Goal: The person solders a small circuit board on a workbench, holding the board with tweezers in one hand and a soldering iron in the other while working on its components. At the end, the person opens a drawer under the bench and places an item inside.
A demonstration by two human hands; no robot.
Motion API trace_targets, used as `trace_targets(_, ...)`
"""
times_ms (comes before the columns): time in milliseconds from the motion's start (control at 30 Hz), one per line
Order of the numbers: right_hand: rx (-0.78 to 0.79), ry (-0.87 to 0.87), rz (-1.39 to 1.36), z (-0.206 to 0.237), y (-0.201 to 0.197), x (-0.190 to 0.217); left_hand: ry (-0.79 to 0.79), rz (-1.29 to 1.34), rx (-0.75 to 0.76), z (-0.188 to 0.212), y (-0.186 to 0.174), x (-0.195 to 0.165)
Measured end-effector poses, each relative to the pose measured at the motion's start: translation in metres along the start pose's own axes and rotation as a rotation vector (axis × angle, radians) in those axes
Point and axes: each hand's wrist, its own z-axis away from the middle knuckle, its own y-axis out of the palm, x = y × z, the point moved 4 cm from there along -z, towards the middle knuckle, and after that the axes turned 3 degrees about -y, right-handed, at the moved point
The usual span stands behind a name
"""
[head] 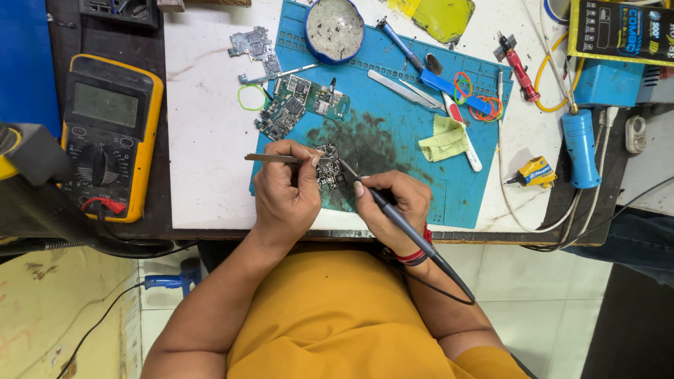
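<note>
- The left hand (284,189) is closed around tweezers (274,158), which lie flat and stick out to the left past the knuckles; their tips reach the small board (330,168)
- The right hand (393,203) grips a black soldering iron (404,224) like a pen; its tip slants up and left onto the same board, and its cable runs back along the wrist
- The board lies on the blue mat (393,126), on a dark stained patch near the mat's front edge, between the two hands; whether the tweezers pinch a part or only press on the board is too small to tell
- A red and black band (420,249) sits on the right wrist
- More boards (298,102) lie on the mat's upper left, another (254,48) on the white table (203,140) beside it, with a green ring (250,97) close by
- A round tin (335,28) stands at the mat's top edge
- On the mat's right part: spare tweezers (404,90), a blue tool (435,81) with coloured bands round it, and a yellow cloth (444,139)
- A yellow multimeter (109,133) sits well to the left on the dark desk
- A blue handle (581,147) and a small yellow bottle (535,171) lie to the right, off the mat
</note>
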Motion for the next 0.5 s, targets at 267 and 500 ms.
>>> trace_targets(267, 0.035, -0.213, 0.138, -0.02, 0.004, 0.011, -0.108, 0.389, -0.111, -0.006, -0.006, 0.019)
trace_targets(500, 0.083, -0.286, 0.5, -0.033, 0.028, 0.038, -0.085, 0.536, -0.279, -0.013, -0.018, 0.031)
